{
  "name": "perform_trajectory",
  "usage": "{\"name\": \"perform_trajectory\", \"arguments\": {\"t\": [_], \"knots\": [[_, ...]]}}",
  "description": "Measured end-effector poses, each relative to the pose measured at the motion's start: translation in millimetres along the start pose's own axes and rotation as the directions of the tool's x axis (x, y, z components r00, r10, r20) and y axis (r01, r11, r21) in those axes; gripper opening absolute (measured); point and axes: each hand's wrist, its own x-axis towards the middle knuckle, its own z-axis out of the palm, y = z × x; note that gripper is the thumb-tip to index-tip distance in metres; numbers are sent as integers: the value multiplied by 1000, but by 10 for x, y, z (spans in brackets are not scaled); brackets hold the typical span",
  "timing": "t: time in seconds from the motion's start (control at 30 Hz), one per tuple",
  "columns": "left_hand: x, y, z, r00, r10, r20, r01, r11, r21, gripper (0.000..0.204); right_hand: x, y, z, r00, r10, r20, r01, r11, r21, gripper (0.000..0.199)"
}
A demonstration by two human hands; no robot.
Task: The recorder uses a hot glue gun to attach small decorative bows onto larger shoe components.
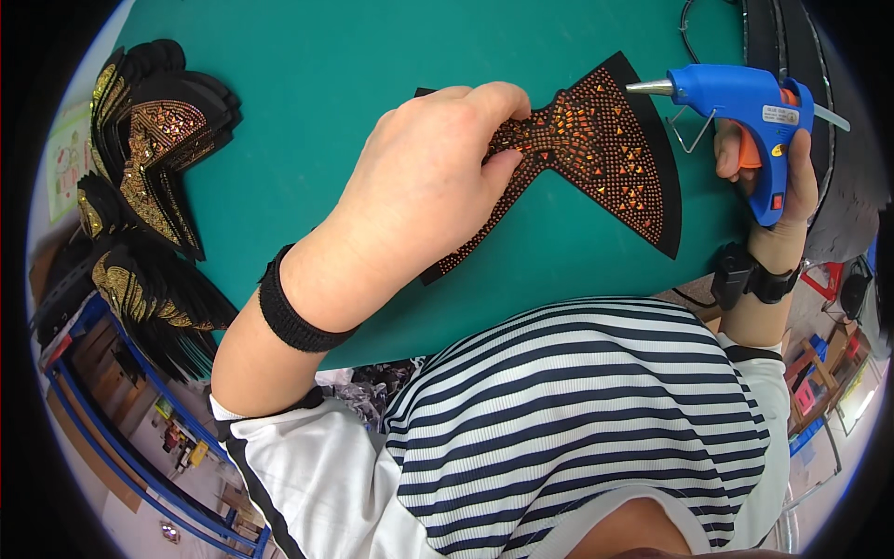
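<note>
A black bow-shaped piece (610, 154), covered in copper-orange studs, lies on the green table. My left hand (438, 168) pinches it near its narrow waist, hiding much of its left wing. At the right, my right hand (799, 172) grips a blue hot glue gun (736, 98) by its handle, fingers by the orange trigger. The gun's metal nozzle points left, close to the upper right edge of the bow. A glue stick pokes out of its back, and its wire stand hangs below the barrel.
Stacks of black bow pieces with gold and copper studs (168, 130) stand at the table's left edge. Black sheet material (843, 140) lies at the far right. A dark cord (687, 33) runs across the green tabletop (307, 56) at the back.
</note>
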Motion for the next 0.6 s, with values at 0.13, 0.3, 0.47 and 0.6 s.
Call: {"name": "perform_trajectory", "arguments": {"t": [0.13,0.3,0.47,0.6], "knots": [[-9,5,-56,1000,28,1,-28,999,-17,25,13,-7,10,1000,-5,5,5,1000,4,66],[-104,-40,-44,976,216,-15,-213,971,107,32,8,-8,-1,1000,-2,-4,2,1000,-11,67],[-194,7,43,962,270,26,-268,926,265,41,-24,-1,-13,997,53,-61,-53,999,-2,72],[-167,61,52,961,264,86,-278,901,334,43,-31,-6,4,994,67,-88,-67,998,0,73]]}}
